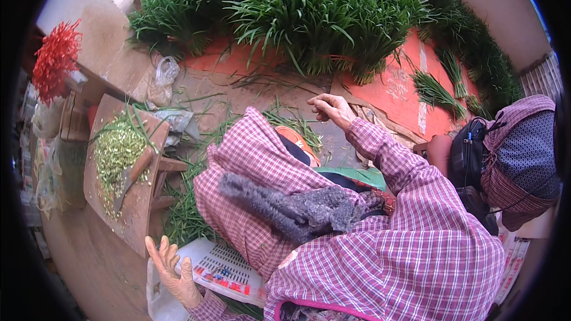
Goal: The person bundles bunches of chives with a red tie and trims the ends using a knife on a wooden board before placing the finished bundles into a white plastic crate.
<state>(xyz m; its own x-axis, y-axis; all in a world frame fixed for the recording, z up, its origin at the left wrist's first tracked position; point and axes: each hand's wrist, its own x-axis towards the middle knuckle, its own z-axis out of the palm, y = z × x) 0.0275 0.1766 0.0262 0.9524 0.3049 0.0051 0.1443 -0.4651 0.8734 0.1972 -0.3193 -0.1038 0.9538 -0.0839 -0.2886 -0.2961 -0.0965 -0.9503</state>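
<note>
My left hand (175, 270), in a thin pale glove, is raised with its fingers spread, beside a white plastic basket (229, 264) and below the wooden board (148, 217). Ahead to the right my right hand (333, 110) hangs in the air with its fingers loosely curled, and nothing shows in them. Across my plaid-covered lap (250, 166) lies a fuzzy grey cloth (315, 208), its left end blurred. On the board sit chopped green vegetables (116, 151) and a knife (128, 181) with a wooden handle.
Dense leafy green bunches (309, 12) stand on orange sheeting (386, 80) ahead. Smaller bundles (440, 95) lie to their right. Close on my right is a co-worker's capped head (526, 154) with a black strap. Loose green stalks (184, 208) litter the floor; red strips (56, 62) stand far left.
</note>
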